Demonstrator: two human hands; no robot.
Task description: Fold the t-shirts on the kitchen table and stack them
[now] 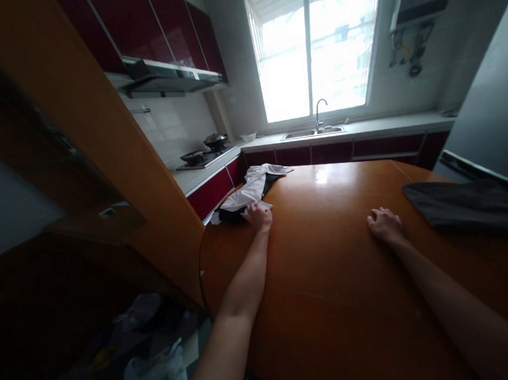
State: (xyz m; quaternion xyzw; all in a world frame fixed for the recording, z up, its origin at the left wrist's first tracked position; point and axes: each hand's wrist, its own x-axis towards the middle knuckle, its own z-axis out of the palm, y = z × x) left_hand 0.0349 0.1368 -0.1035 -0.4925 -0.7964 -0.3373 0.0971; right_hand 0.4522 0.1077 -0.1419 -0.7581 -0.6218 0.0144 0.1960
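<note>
On the far left edge of the wooden table [327,254] lies a crumpled heap of clothing: a white garment [251,187] over a black one [271,182]. My left hand [259,216] reaches to the near corner of the white garment, its fingers bent onto the fabric. My right hand [386,225] rests on the tabletop farther right with nothing in it, fingers loosely apart. To its right, a dark grey garment [461,203] lies flat near the table's right side, not touching the hand.
Behind the table runs a counter with a sink [300,134] and tap [318,114] under a window. Pans [215,141] stand on the stove at left. A wooden partition [152,207] rises by the table's left edge. Plastic bags [157,373] lie on the floor; a fridge [489,101] stands right.
</note>
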